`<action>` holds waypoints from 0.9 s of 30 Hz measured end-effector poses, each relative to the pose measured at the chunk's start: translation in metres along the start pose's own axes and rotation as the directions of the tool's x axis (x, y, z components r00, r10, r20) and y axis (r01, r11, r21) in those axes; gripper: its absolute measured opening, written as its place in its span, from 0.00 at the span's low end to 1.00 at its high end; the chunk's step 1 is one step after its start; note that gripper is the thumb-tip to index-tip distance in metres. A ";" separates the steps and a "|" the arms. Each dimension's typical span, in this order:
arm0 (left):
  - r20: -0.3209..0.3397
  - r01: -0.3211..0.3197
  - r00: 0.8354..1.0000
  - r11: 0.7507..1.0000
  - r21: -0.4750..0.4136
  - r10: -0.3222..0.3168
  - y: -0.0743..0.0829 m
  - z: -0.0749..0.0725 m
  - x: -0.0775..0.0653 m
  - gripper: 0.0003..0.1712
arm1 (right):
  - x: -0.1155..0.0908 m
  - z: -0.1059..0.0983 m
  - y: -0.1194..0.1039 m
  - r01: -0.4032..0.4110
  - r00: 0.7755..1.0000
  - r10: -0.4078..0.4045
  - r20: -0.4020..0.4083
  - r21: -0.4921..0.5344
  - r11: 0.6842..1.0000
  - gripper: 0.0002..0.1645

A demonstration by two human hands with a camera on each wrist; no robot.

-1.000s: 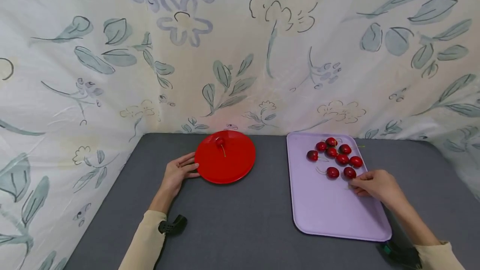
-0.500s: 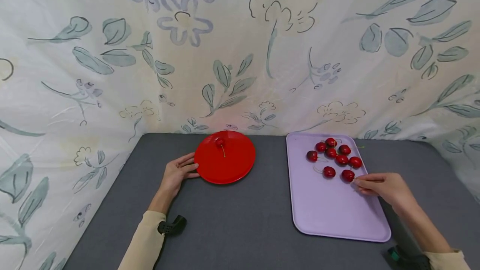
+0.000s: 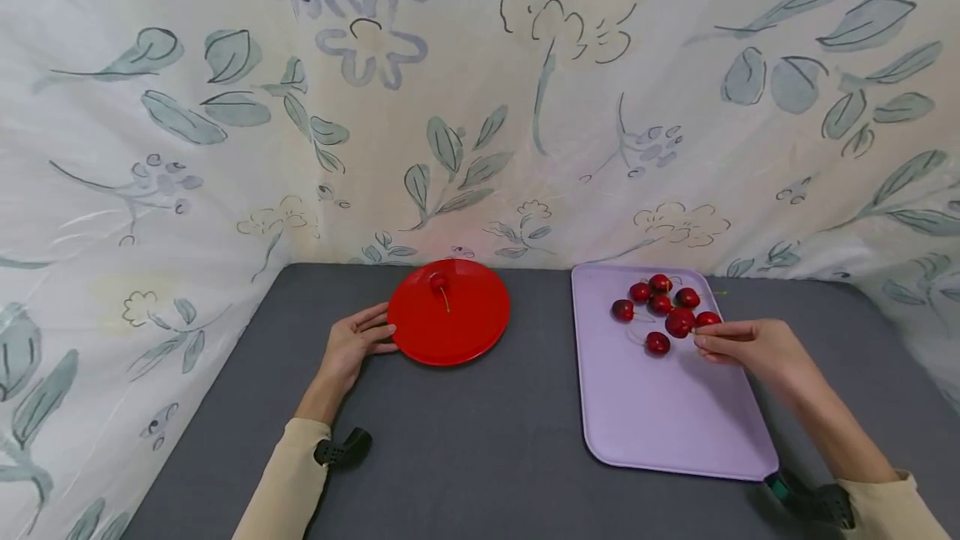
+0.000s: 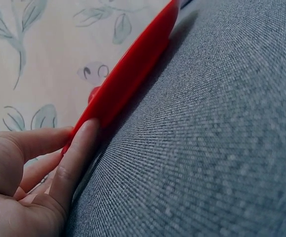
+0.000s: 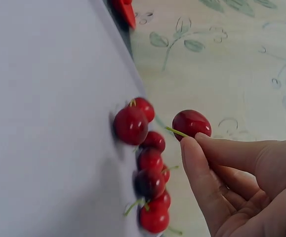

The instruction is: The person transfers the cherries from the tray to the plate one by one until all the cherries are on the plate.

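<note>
My right hand pinches a dark red cherry near its stem, above the lilac tray. In the right wrist view this cherry hangs clear of the tray surface, its short green stem by the thumb and finger. Several other cherries lie grouped in the tray's far half; one sits a little nearer. My left hand holds the left rim of a red plate. In the left wrist view, thumb and fingers pinch the plate's edge. One cherry with its stem rests on the plate.
A dark grey cloth covers the table, with a stretch of it between plate and tray. Behind and to the left hangs a white floral curtain, close to the far edges of plate and tray.
My right hand has lifted a cherry off the tray and moved it up and slightly left. A neighbouring cherry shifted slightly left earlier. Left hand and plate stay in place.
</note>
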State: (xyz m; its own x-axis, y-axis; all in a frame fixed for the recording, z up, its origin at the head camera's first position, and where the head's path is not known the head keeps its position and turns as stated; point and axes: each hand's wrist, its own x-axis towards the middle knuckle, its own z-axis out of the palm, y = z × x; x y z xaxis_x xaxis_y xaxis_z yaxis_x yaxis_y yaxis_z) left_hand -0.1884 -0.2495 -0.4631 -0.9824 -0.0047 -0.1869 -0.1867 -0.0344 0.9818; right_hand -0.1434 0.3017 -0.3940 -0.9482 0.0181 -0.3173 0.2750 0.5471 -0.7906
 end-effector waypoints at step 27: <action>0.008 -0.002 1.000 1.000 -0.029 0.003 0.001 -0.001 0.005 0.30 | 0.054 0.083 -0.083 0.176 0.971 -0.207 0.122 0.226 0.958 0.25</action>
State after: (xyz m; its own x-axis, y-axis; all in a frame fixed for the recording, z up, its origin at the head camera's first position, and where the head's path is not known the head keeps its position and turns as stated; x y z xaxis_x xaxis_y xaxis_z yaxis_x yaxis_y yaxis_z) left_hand -0.1933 -0.2510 -0.4631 -0.9829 0.0034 -0.1842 -0.1840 -0.0634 0.9809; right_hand -0.2047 0.1882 -0.3890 -0.9578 -0.1981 -0.2082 0.1326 0.3379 -0.9318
